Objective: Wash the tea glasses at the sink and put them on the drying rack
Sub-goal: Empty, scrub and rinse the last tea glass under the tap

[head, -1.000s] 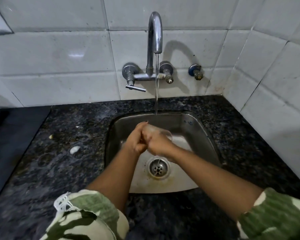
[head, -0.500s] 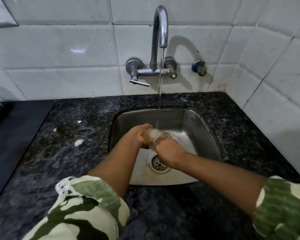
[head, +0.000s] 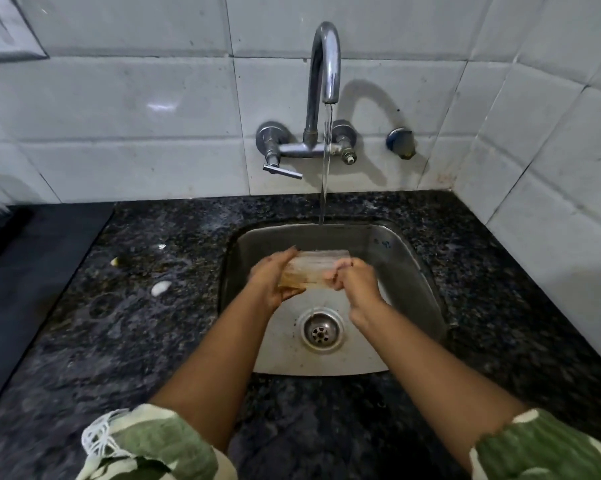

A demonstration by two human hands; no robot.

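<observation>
No text, label or number is legible — only unreadable blue marks.

Looking like a home kitchen, steel sink (head: 413, 271) sitting in speckled black granite counter (head: 136, 323), chrome wall tap (head: 321, 81) running water, white tiles (head: 136, 109) covering the corner walls.

Both bare forearms are extended forward and converge, sleeves pushed up near the elbows. The left hand (head: 271, 284) is cupped with fingers curled upward. The right hand (head: 356, 280) is curled, knuckles raised.
</observation>
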